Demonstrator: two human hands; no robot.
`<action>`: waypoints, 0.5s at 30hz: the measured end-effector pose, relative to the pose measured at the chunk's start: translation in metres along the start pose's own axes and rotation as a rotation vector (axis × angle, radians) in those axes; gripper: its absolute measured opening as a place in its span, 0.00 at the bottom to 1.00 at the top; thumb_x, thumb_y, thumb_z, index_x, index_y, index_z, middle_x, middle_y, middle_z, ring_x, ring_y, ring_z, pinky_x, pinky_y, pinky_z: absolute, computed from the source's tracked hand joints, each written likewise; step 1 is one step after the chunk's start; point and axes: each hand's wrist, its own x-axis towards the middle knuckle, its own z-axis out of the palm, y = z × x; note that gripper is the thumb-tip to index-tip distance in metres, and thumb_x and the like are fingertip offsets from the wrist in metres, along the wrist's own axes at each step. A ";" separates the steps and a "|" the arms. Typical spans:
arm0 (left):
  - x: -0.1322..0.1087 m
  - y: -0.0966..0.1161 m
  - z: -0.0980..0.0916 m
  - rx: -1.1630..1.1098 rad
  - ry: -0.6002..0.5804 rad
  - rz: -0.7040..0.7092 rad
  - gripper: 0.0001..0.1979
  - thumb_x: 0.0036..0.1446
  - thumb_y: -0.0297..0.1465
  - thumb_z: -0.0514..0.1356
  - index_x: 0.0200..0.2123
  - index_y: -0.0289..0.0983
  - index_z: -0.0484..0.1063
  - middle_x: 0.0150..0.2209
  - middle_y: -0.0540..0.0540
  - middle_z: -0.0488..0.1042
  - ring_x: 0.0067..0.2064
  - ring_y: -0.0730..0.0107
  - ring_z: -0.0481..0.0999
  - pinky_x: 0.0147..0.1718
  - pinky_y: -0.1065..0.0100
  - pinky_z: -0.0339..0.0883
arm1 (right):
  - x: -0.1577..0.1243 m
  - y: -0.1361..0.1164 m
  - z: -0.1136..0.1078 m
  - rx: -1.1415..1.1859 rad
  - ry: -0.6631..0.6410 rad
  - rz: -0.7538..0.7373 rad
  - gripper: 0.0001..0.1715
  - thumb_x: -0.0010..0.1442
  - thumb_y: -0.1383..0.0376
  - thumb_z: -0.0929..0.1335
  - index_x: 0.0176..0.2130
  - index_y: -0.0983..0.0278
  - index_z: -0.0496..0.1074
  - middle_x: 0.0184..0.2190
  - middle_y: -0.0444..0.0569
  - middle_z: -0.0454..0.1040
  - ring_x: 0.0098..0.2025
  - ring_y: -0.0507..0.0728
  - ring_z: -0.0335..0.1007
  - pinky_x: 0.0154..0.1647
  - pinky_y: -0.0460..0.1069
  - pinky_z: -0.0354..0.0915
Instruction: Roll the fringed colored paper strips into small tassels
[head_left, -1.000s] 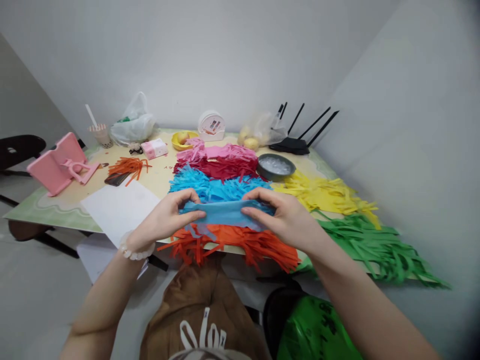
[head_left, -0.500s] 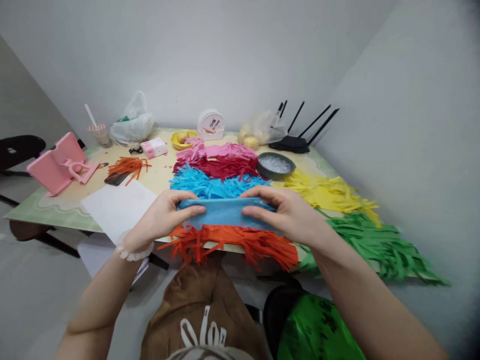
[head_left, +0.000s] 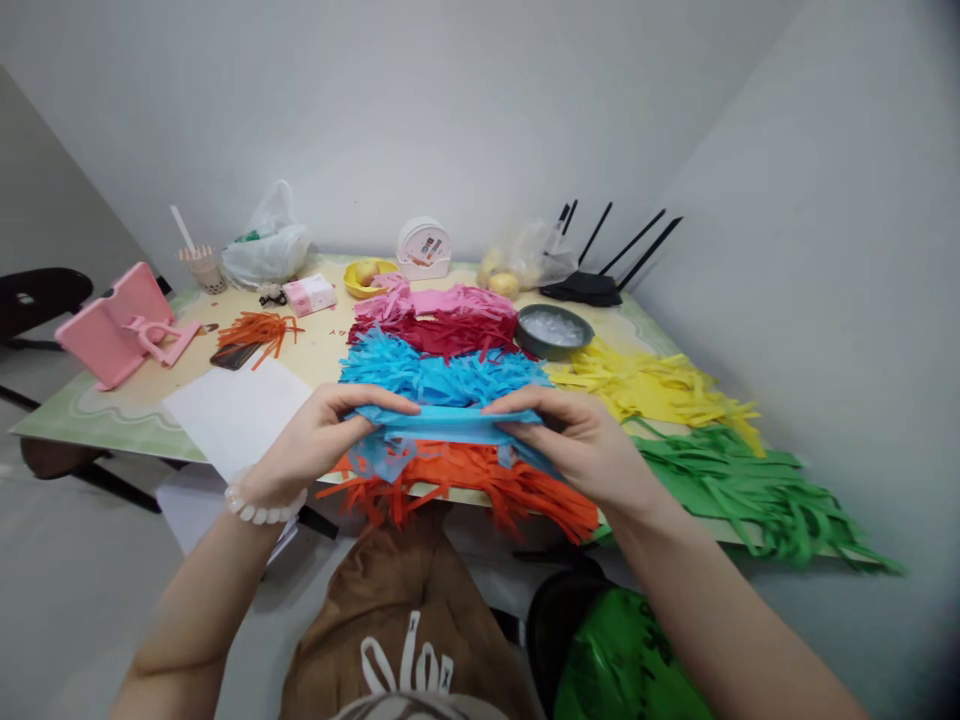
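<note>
1. So on my feed, the left hand [head_left: 322, 432] is pinching one end of the blue strip [head_left: 459, 424], thumb against fingers.
2. My right hand [head_left: 576, 430] has the other end, same pinch, strip stretched between them.
3. Strip sits in view between the blue fringe [head_left: 457, 380] and orange fringe [head_left: 487, 475]; can't tell if it's touching them.
4. Yellow fringe [head_left: 652, 388] and green fringe [head_left: 750, 480] are off to my right.

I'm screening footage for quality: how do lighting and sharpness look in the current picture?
In the head view, light is soft, without hard shadows on the wall; the held blue sheet is easy to make out; the green plastic bag shows glints and smeared detail; the top right corner is dark.
</note>
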 end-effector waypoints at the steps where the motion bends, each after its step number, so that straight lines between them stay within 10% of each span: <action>1: -0.001 -0.002 0.000 -0.029 0.007 -0.001 0.10 0.61 0.31 0.58 0.37 0.37 0.81 0.35 0.44 0.79 0.35 0.67 0.75 0.34 0.69 0.68 | -0.001 0.002 0.001 0.022 0.005 -0.008 0.12 0.61 0.57 0.69 0.34 0.62 0.78 0.29 0.47 0.77 0.27 0.54 0.70 0.29 0.48 0.64; 10: -0.007 0.005 0.006 0.072 0.066 0.111 0.12 0.60 0.36 0.62 0.27 0.35 0.73 0.29 0.46 0.75 0.32 0.68 0.73 0.35 0.68 0.66 | -0.003 0.002 0.009 0.041 -0.032 -0.005 0.14 0.60 0.55 0.69 0.30 0.62 0.73 0.27 0.47 0.75 0.28 0.55 0.72 0.31 0.48 0.68; 15: -0.007 0.005 0.012 0.299 0.119 0.123 0.12 0.59 0.34 0.63 0.45 0.37 0.73 0.38 0.46 0.77 0.39 0.67 0.75 0.39 0.70 0.66 | -0.002 -0.004 0.015 -0.264 0.071 -0.090 0.08 0.60 0.63 0.69 0.41 0.61 0.74 0.39 0.49 0.79 0.40 0.58 0.76 0.42 0.50 0.70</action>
